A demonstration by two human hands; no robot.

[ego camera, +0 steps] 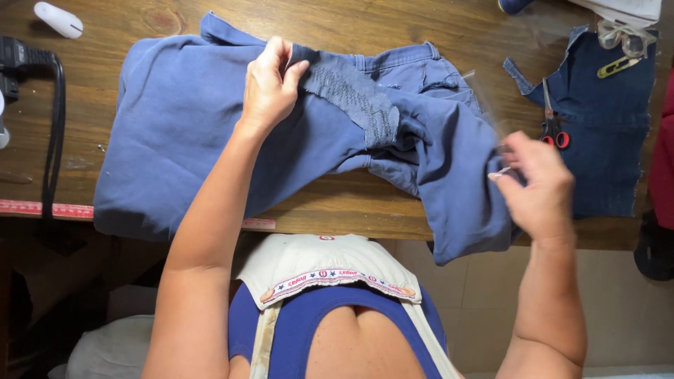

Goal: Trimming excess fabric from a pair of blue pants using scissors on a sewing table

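Blue trousers [182, 140] lie spread on a wooden table [351, 203], one leg hanging over the near edge. A grey-blue densely stitched patch [354, 95] runs across them. My left hand [270, 84] pinches the fabric at the upper end of that patch and lifts it slightly. My right hand [537, 186] hovers over the hanging leg at the right, fingers pinched on something thin. A faint blurred thread [484, 105] rises from those fingers toward the trousers. Whether a needle is in the fingers I cannot tell.
Red-handled scissors [552, 126] lie on a dark denim piece [607, 154] at the right, with a yellow-green cutter [618, 67] and clear glasses [625, 35] behind. A black cable [53, 133], a white object [60, 20] and a red measuring tape [42, 208] are at the left.
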